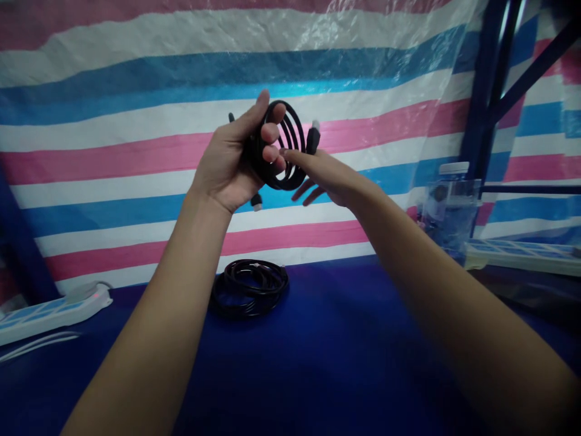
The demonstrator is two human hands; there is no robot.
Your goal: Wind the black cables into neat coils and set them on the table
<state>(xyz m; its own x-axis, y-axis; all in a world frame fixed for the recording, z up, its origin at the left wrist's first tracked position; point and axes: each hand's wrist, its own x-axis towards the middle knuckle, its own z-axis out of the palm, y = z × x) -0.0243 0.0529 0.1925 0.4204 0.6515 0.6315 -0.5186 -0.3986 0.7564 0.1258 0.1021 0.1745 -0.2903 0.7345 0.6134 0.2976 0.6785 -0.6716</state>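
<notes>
Blue tabletop lies open — cable coil mid-rear.

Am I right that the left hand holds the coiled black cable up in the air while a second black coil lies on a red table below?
Not quite: the table is blue, not red, as the head view shows. The rest holds: the left hand grips the coiled black cable in the air, and a second black coil lies on the table below.

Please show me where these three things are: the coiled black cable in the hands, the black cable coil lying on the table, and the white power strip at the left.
held cable coil (290, 175), head view, lower loop.
table cable coil (249, 287), head view, middle of coil.
white power strip (45, 312), head view, top face.
</notes>
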